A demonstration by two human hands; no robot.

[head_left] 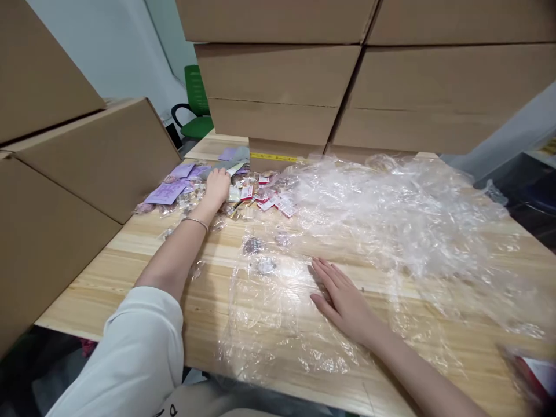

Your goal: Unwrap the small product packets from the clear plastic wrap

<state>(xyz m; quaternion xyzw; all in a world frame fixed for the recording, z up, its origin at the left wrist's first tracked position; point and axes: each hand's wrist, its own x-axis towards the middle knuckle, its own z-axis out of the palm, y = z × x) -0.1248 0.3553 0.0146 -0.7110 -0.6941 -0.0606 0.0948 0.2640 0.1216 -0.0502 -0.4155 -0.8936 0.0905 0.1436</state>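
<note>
My left hand (pixel 216 186) reaches far forward onto a heap of small packets in clear wrappers (pixel 256 194), with purple cards (pixel 167 193) to its left; its fingers curl down into the heap, and I cannot see what they hold. My right hand (pixel 343 298) lies flat, fingers stretched out, on a clear plastic sheet (pixel 278 324) spread over the wooden table (pixel 108 289). Two small wrapped metal pieces (pixel 260 258) lie just left of the right hand.
A big pile of crumpled clear plastic film (pixel 403 220) covers the table's right side. Stacked cardboard boxes stand at the left (pixel 87 168) and along the back (pixel 347 87). A green chair (pixel 195 104) stands beyond the table.
</note>
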